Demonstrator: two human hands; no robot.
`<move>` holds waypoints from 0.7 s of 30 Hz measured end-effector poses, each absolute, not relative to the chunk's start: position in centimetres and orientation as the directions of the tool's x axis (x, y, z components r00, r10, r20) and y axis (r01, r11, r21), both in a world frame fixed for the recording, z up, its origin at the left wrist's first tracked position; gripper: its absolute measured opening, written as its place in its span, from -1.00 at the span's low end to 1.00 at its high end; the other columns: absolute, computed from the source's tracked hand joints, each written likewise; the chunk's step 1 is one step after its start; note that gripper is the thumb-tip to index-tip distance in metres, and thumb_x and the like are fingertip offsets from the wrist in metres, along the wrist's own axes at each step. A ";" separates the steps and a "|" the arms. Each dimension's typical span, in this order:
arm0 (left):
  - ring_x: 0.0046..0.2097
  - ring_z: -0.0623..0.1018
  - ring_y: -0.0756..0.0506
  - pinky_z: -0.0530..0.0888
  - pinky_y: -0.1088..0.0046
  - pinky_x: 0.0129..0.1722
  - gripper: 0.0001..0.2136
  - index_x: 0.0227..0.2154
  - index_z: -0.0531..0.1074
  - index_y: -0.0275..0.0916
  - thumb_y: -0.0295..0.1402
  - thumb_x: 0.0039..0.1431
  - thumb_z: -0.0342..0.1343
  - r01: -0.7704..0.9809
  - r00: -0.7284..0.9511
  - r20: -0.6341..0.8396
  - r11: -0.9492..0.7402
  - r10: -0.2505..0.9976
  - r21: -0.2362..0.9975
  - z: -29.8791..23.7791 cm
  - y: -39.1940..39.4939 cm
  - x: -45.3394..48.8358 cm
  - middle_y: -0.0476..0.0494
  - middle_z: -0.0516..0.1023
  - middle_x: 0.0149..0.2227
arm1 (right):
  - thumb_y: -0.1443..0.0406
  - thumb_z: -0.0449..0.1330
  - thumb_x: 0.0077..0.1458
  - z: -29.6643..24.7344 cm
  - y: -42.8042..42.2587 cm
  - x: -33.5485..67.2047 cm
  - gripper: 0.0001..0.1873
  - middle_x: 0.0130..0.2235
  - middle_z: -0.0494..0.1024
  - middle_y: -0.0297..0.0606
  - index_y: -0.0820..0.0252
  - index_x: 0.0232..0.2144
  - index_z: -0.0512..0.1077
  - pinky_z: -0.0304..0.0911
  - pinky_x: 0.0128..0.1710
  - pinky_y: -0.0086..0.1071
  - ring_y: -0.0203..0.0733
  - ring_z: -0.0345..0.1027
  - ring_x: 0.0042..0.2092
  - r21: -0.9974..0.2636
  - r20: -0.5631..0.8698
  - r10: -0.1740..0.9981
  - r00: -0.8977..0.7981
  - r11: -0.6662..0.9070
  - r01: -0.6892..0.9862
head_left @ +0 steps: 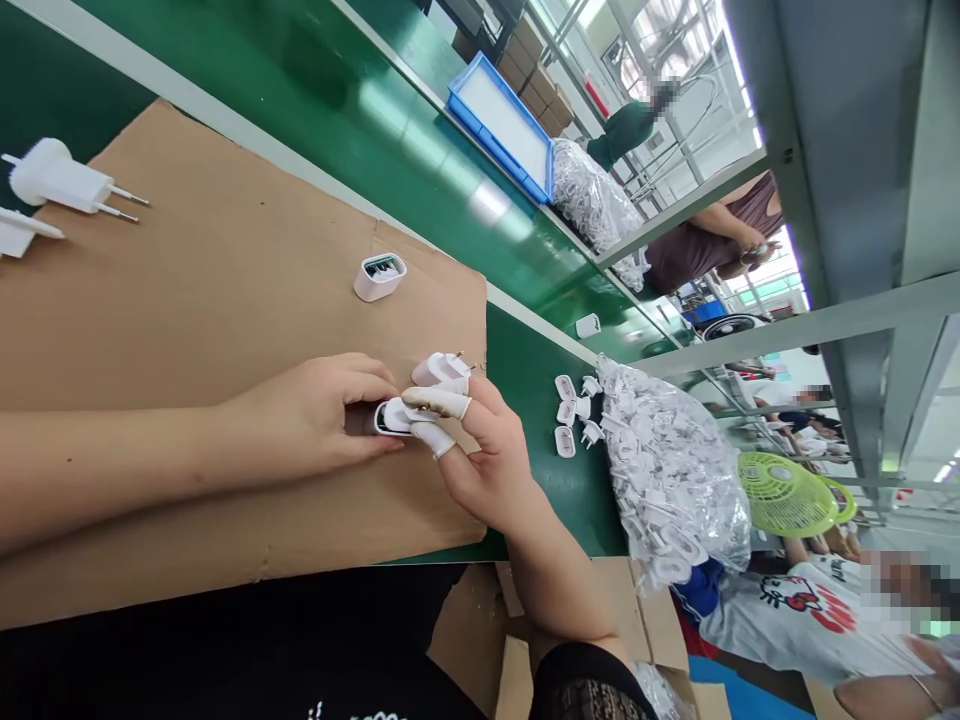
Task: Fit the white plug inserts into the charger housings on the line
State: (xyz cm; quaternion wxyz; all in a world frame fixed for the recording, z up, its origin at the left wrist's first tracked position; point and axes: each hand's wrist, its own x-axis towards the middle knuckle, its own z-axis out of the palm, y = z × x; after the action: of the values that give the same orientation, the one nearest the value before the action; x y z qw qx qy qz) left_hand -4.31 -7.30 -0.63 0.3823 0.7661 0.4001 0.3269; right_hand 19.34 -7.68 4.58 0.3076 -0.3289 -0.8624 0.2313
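My left hand (337,410) is closed around a small white charger housing (382,420), its open end turned to the right. With white finger cots on thumb and fingers, my right hand (484,455) pinches a white plug cover (400,413) at that open end. Whether the two parts are fully joined cannot be seen. Just behind my right fingers lies a white charger with plug pins (442,368). Farther back on the cardboard sheet (225,300) stands another housing (380,278), its open top showing circuit parts.
Large white plug adapters (67,180) lie at the left. Right of the cardboard are several loose charger parts (566,415) and a clear bag of white parts (667,470). A blue tray (499,130) sits beyond the green belt (315,90). Co-workers and a green fan (787,493) are at the right.
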 end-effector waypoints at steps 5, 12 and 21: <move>-0.11 0.61 -0.14 0.51 0.38 -0.08 -0.69 -0.25 0.70 -0.09 0.02 0.31 0.24 0.323 0.459 0.228 -0.400 0.859 0.858 -1.0 -7.3 -4.2 -0.06 0.66 -0.17 | 0.42 0.23 0.37 4.0 -7.8 18.8 -0.55 -0.09 0.59 -0.21 -0.05 0.22 0.51 0.48 0.03 -0.17 -0.09 0.51 0.00 -0.489 0.456 0.628 -0.630 0.769 0.413; -0.13 0.59 -0.15 0.50 0.35 -0.11 -0.68 -0.32 0.67 -0.14 0.00 0.29 0.23 0.351 0.464 0.199 -0.386 0.863 0.853 -1.5 -7.3 -4.1 -0.10 0.63 -0.21 | 0.58 0.12 0.17 4.3 -8.5 18.3 -0.57 -0.28 0.49 -0.23 0.12 -0.03 0.55 0.34 -0.27 -0.26 -0.10 0.35 -0.25 -0.277 0.468 0.601 -0.649 0.796 0.537; -0.11 0.61 -0.20 0.53 0.32 -0.09 -0.66 -0.31 0.66 -0.13 0.04 0.28 0.19 0.359 0.454 0.195 -0.379 0.869 0.853 -0.2 -7.8 -3.9 -0.13 0.63 -0.19 | 0.43 0.19 0.23 2.6 -8.5 18.1 -0.67 -0.34 0.53 -0.28 0.09 -0.03 0.62 0.40 -0.28 -0.32 -0.14 0.44 -0.27 -0.383 0.507 0.674 -0.537 0.735 0.559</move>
State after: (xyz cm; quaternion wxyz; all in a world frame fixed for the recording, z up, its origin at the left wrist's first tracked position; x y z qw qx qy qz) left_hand -3.93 -7.80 -0.17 0.3844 0.7612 0.4034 0.3318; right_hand 18.05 -8.51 2.57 0.3262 -0.3533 -0.8724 0.0876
